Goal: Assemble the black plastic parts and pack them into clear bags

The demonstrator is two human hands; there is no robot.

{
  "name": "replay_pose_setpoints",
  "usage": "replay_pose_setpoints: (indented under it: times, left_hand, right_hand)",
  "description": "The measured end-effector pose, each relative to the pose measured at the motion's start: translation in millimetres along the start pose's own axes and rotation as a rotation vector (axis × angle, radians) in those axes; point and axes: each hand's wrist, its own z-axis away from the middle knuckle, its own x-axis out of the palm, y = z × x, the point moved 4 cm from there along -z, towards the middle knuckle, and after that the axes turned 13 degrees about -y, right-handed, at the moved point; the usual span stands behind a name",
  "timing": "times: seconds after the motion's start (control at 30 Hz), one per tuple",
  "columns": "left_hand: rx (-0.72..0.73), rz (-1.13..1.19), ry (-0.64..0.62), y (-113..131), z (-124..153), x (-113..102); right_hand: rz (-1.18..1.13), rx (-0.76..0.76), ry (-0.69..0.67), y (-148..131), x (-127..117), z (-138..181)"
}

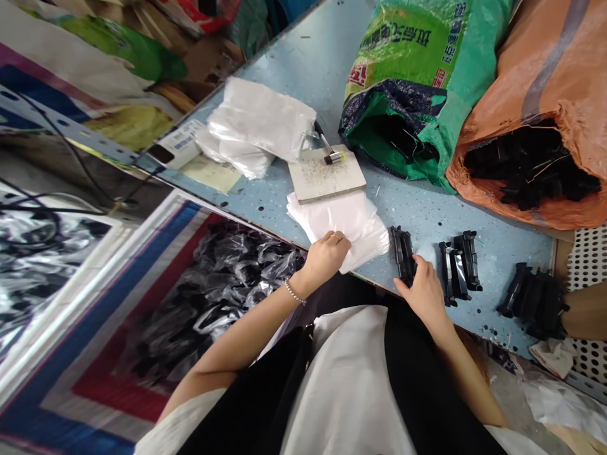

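My left hand (328,258) is closed, its fingers curled down at the near edge of a stack of clear plastic bags (339,218); the fingertips appear to pinch the top bag. My right hand (423,292) has its thumb and fingers around the near end of a pair of slim black plastic parts (402,251), which lie side by side on the table just right of the bags. A hard board (322,180) rests on the far part of the stack, and a small metal-headed tool (334,157) lies on top of it.
More plastic bags (263,120) are piled at the back left. Further black parts (459,268) lie to the right, with another group (533,300) beyond. A green sack (417,95) and an orange sack (535,82) hold black pieces. Bagged parts (237,272) fill a striped container below left.
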Motion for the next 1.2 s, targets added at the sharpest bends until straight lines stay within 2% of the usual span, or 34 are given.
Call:
replay_pose_setpoints:
  times: [0.1,0.17,0.27,0.33,0.4,0.47,0.57,0.67,0.73,0.8,0.87,0.97,1.03,1.1,1.13,1.2]
  left_hand:
    - [-0.066,0.306,0.001,-12,-6,-4]
    - [-0.124,0.504,-0.005,-22,-10,-6]
    - [-0.172,0.706,-0.047,-32,-15,-6]
    - [-0.191,0.766,-0.022,-35,-16,-4]
    - [-0.174,0.711,0.030,-35,-16,-4]
    - [-0.093,0.540,0.085,-33,-13,-6]
    - [0.059,0.285,0.157,-29,-3,-11]
    - [0.086,0.241,0.155,-31,8,-9]
    - [0.076,0.306,0.122,-33,10,-5]
    - [0.083,0.375,0.100,-35,10,-1]
    - [0.071,0.394,0.108,-37,8,0]
    - [0.052,0.295,0.140,-36,8,-4]
    - [0.134,0.175,0.162,-24,13,-9]
    - [0.289,0.079,0.173,0,23,-10]
    - [0.380,0.058,0.167,15,29,-8]
    - [0.538,0.074,0.135,43,42,-3]
  right_hand:
    - [-0.038,0.089,0.004,20,-7,-9]
    - [-0.206,0.167,-0.034,37,-15,-13]
    - [-0.808,0.185,-0.190,41,-15,-13]
    - [-1.279,0.114,-0.383,20,-3,-9]
    - [-1.620,0.050,-0.618,-11,16,-5]
    - [-1.834,0.089,-0.830,-38,39,-3]
    - [-2.063,0.276,-0.950,-56,59,-4]
    - [-2.187,0.330,-0.918,-56,53,-2]
    - [-2.225,0.311,-0.905,-57,44,1]
    - [-2.250,0.321,-0.949,-61,40,4]
    - [-2.276,0.370,-1.007,-66,43,5]
    - [-2.323,0.410,-1.006,-67,49,2]
    - [-2.328,0.388,-1.025,-65,50,0]
    - [-2.303,0.339,-1.043,-65,49,-5]
    - [-2.272,0.307,-1.013,-64,49,-8]
    - [-2.117,0.225,-0.823,-61,48,-16]
